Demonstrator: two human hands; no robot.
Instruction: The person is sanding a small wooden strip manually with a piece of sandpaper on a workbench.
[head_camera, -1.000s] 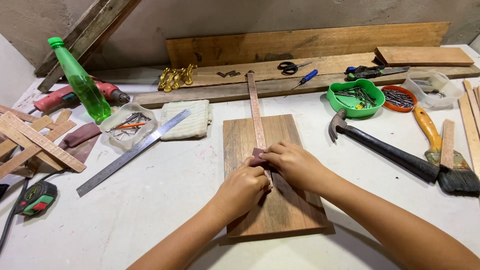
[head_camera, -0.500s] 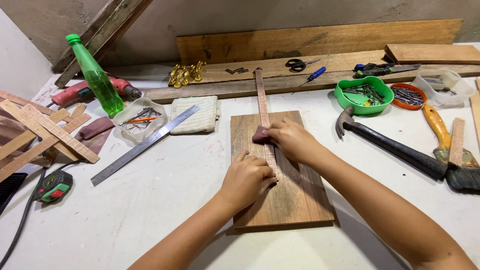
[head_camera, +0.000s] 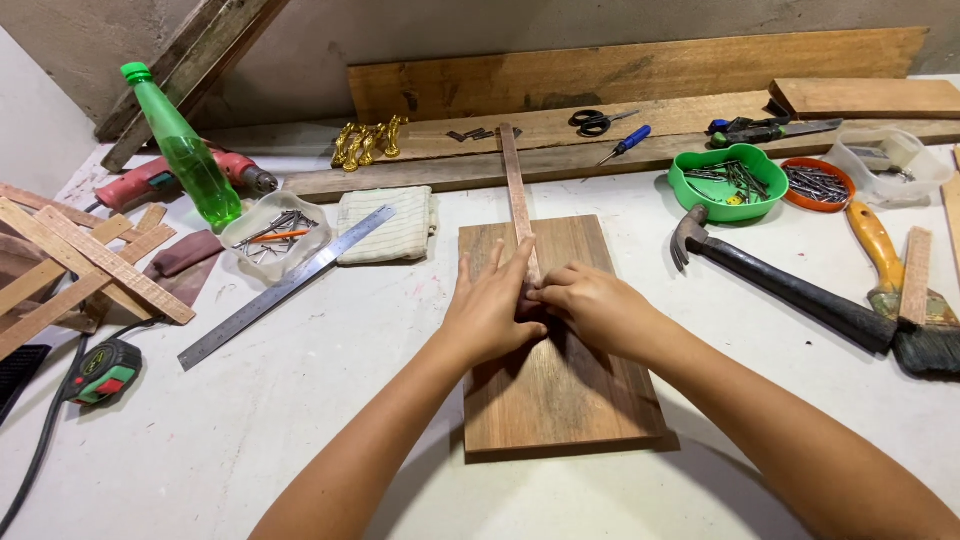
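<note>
A brown wooden board (head_camera: 560, 400) lies flat on the white table in front of me. A thin, long wood strip (head_camera: 515, 180) runs lengthwise over its middle and sticks out past the far edge. My left hand (head_camera: 490, 310) rests flat on the board with its fingers spread, fingertips against the strip. Right beside it, touching it, my right hand (head_camera: 595, 305) is curled with fingertips pinched on the strip. The part of the strip under both hands is hidden.
To the right lie a hammer (head_camera: 790, 285), a brush (head_camera: 890, 270) and a green bowl (head_camera: 690, 200) of screws. On the left are a steel ruler (head_camera: 285, 285), a nail tub (head_camera: 250, 215), a folded cloth (head_camera: 390, 225), a green bottle (head_camera: 185, 150) and a tape measure (head_camera: 105, 370). Planks line the back.
My left hand slid up the board from below the right hand to beside it and spread its fingers. My right hand stayed on the strip.
</note>
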